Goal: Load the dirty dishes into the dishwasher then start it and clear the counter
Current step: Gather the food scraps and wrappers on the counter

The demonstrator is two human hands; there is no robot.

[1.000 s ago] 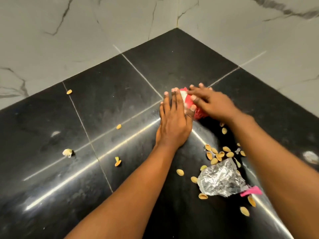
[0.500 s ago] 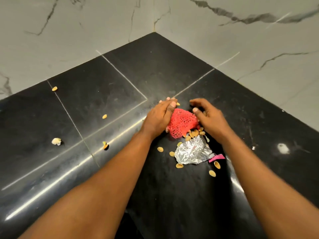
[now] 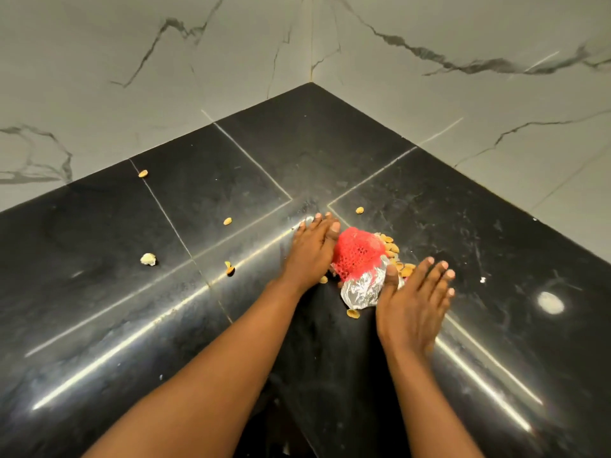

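Note:
A red mesh net (image 3: 358, 254) lies bunched on the black stone counter (image 3: 165, 309), with a crumpled foil wrapper (image 3: 363, 290) just in front of it and several pistachio shells (image 3: 391, 247) heaped behind and to its right. My left hand (image 3: 309, 254) lies flat on the counter, its edge pressed against the net's left side. My right hand (image 3: 415, 300) is flat with straight fingers, its thumb touching the foil's right side. Neither hand holds anything.
Loose shells lie scattered to the left, one (image 3: 142, 173) near the wall, one (image 3: 227, 221) mid-counter, one (image 3: 229, 268) by a seam, plus a pale crumb (image 3: 148, 259). White marble walls (image 3: 463, 77) meet in a corner behind. A ceiling light reflects on the right (image 3: 550, 302).
Both hands have swept the red net, foil and shells together into one heap nearer to me. My right hand has let go of the net and opened flat beside the foil.

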